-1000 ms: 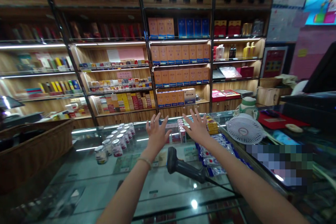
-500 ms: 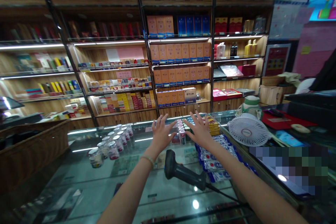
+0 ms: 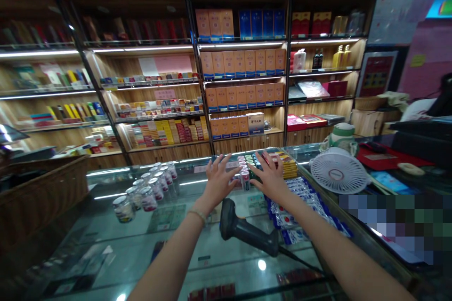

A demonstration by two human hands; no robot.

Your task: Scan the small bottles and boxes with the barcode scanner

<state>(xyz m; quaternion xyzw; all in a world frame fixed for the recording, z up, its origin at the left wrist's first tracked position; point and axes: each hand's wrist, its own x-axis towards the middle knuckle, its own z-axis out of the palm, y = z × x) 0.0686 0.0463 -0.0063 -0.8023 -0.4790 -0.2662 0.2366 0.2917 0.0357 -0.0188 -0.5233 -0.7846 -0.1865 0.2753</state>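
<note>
My left hand (image 3: 218, 182) is spread with nothing in it, over the glass counter (image 3: 134, 249), just left of a row of small tubs (image 3: 245, 179). On the other side of that row, my right hand (image 3: 271, 178) has its fingers apart and is also bare, near the yellow packs (image 3: 288, 165). Below both hands lies a dark barcode scanner (image 3: 249, 233) with its cable running right. Blue-and-white packets (image 3: 293, 216) lie in an overlapping row beside and partly behind my right forearm.
Several lidded jars (image 3: 146, 197) stand in two rows on the left, near a wicker basket (image 3: 42, 202). At the right are a white fan (image 3: 339, 170), a green-white jug (image 3: 342, 135) and a red mat (image 3: 377, 159). Stocked shelves (image 3: 243, 136) line the back.
The view has shifted slightly, with the shelves now higher in the picture. Both hands keep nearly the same spread pose between and beside the goods.
</note>
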